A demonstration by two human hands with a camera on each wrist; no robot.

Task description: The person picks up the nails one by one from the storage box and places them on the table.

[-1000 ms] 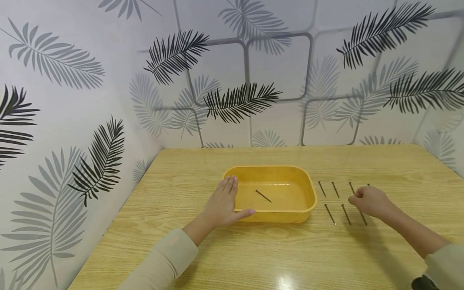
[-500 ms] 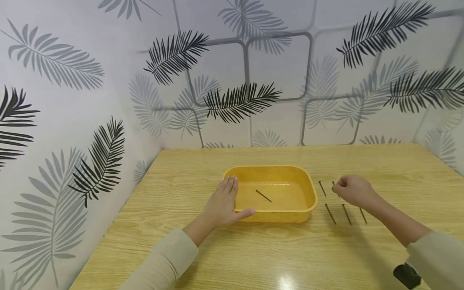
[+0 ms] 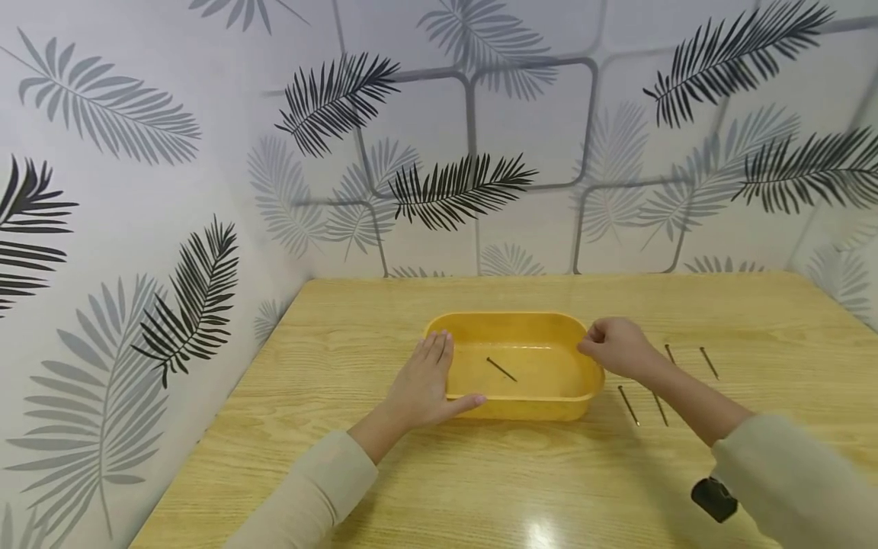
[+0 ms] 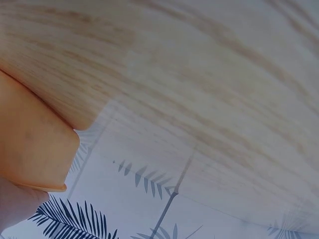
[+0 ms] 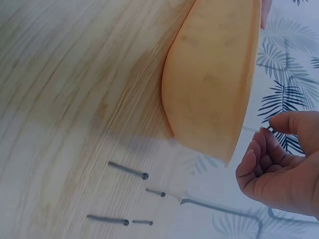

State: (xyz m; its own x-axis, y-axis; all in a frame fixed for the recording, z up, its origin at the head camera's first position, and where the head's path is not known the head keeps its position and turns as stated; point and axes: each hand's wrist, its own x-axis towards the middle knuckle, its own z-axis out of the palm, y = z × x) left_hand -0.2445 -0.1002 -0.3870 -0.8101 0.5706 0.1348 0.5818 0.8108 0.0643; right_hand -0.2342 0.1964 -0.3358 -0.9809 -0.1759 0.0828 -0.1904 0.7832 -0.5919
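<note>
A yellow plastic box (image 3: 524,409) stands on the wooden table, with one dark screw (image 3: 501,369) lying on its floor. My left hand (image 3: 421,385) rests against the box's left end, fingers straight over the rim and thumb along the front edge. Over the right rim is my right hand (image 3: 617,347), thumb and fingertips together. In the right wrist view this hand (image 5: 279,164) pinches a screw (image 5: 270,129), of which only a dark bit shows. Several more screws (image 3: 628,406) lie in rows to the right of the box, partly hidden by the right forearm.
The light wooden table (image 3: 329,320) ends at a wall (image 3: 418,252) papered with leaf prints. A dark device (image 3: 714,499) sits under the right sleeve. The right wrist view shows the outside of the box (image 5: 209,84) and several screws (image 5: 127,170) beside it.
My right hand has moved left from above the rows of screws to the box's right rim. The left hand and the box have stayed in place.
</note>
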